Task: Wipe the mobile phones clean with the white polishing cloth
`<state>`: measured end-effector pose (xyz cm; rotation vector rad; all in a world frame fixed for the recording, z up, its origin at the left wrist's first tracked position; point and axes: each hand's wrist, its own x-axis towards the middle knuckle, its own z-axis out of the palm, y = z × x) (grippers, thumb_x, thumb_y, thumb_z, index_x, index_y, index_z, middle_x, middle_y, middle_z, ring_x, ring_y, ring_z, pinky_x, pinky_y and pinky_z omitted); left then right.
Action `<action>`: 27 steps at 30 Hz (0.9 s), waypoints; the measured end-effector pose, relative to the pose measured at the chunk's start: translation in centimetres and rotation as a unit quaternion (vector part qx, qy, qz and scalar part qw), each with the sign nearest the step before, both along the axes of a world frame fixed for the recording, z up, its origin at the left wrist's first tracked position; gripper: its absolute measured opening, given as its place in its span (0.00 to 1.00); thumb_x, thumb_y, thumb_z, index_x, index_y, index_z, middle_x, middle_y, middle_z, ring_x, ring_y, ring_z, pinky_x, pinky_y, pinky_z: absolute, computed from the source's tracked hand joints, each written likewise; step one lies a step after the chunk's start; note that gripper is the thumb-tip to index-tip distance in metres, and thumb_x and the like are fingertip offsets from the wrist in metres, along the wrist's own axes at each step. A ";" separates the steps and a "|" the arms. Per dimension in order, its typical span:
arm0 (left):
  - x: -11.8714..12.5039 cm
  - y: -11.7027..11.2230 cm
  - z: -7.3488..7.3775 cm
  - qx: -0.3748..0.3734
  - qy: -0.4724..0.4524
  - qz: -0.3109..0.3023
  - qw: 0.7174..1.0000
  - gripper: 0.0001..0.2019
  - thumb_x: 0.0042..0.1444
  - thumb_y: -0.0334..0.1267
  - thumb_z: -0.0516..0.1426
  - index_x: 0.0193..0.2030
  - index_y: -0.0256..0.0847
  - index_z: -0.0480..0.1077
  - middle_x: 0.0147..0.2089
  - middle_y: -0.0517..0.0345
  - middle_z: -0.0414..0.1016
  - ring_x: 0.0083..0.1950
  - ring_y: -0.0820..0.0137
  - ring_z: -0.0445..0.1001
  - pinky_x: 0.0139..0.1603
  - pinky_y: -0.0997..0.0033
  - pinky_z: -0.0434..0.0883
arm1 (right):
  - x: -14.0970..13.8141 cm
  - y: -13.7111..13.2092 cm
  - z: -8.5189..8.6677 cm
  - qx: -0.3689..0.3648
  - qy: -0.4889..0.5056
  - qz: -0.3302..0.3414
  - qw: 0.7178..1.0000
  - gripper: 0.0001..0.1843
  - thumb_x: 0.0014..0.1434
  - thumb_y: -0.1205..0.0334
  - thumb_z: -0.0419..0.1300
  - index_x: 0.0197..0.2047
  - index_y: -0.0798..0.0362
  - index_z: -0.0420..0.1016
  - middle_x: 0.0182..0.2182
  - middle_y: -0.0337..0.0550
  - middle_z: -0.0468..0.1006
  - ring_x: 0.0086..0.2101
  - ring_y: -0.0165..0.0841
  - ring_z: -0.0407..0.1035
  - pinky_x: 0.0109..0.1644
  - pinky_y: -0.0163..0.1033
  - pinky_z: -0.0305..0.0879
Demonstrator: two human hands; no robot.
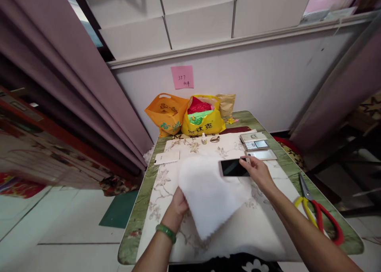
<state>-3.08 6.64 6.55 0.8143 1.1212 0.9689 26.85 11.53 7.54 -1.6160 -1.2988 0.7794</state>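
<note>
My left hand (179,204), a green bangle on its wrist, is closed on the near left edge of a fluffy white cloth (210,192) that it holds up over the table. My right hand (257,172) grips the right end of a dark-screened phone (234,167) and holds it at the cloth's far right corner. Most of the left hand's fingers are hidden behind the cloth.
Three more phones (257,146) lie in a row at the far right, and a white one (167,158) at the far left. Scissors (317,209) with yellow and red handles lie by the right edge. An orange bag (167,113) and a yellow bag (203,116) stand by the wall on the green table (137,208).
</note>
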 end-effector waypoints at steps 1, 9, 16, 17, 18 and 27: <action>-0.5 0.0 -0.8 -0.046 -0.045 -0.004 0.998 0.27 0.58 0.59 0.49 0.45 0.35 0.73 0.42 0.44 0.80 0.52 0.55 0.76 0.54 0.49 0.72 | 0.5 -0.1 -1.7 -0.012 -0.014 -0.012 1.000 0.21 0.49 0.42 0.62 0.34 0.52 0.77 0.39 0.46 0.78 0.37 0.39 0.68 0.38 0.39 0.62; -0.8 -3.5 -1.9 -0.139 -0.013 0.119 0.983 0.26 0.40 0.36 0.68 0.48 0.33 0.70 0.44 0.45 0.80 0.45 0.58 0.79 0.48 0.63 0.75 | 3.5 -1.3 -2.8 0.006 0.018 -0.075 0.997 0.23 0.48 0.44 0.64 0.18 0.52 0.62 0.29 0.39 0.75 0.31 0.34 0.66 0.33 0.36 0.58; -7.4 -8.3 -5.0 -0.101 0.196 0.148 0.964 0.27 0.38 0.43 0.68 0.46 0.37 0.69 0.42 0.45 0.80 0.43 0.54 0.79 0.44 0.56 0.75 | 0.3 -1.7 -1.6 -0.079 0.316 -0.067 0.943 0.22 0.44 0.44 0.68 0.33 0.52 0.73 0.27 0.41 0.76 0.28 0.34 0.69 0.29 0.36 0.63; -8.5 -8.4 -5.3 -0.080 0.271 0.158 0.946 0.28 0.37 0.45 0.68 0.46 0.38 0.69 0.42 0.46 0.79 0.43 0.54 0.78 0.45 0.55 0.75 | -1.0 -2.2 -1.9 -0.115 0.340 -0.051 0.932 0.22 0.44 0.44 0.68 0.34 0.52 0.73 0.28 0.42 0.77 0.28 0.36 0.70 0.29 0.37 0.64; -9.3 -8.3 -5.4 -0.057 0.335 0.173 0.924 0.30 0.37 0.48 0.67 0.47 0.37 0.68 0.42 0.45 0.78 0.42 0.53 0.78 0.45 0.53 0.75 | -2.4 -2.7 -2.5 -0.148 0.356 -0.030 0.922 0.22 0.44 0.44 0.68 0.35 0.52 0.73 0.28 0.43 0.78 0.28 0.36 0.71 0.29 0.37 0.65; -6.3 -7.6 -4.7 0.231 0.637 0.099 0.728 0.24 0.60 0.46 0.50 0.60 0.36 0.63 0.68 0.38 0.57 0.68 0.51 0.56 0.65 0.46 0.58 | -7.6 -4.4 -5.1 -0.067 -0.047 0.152 0.985 0.21 0.57 0.40 0.56 0.28 0.50 0.74 0.24 0.40 0.76 0.26 0.34 0.70 0.33 0.37 0.63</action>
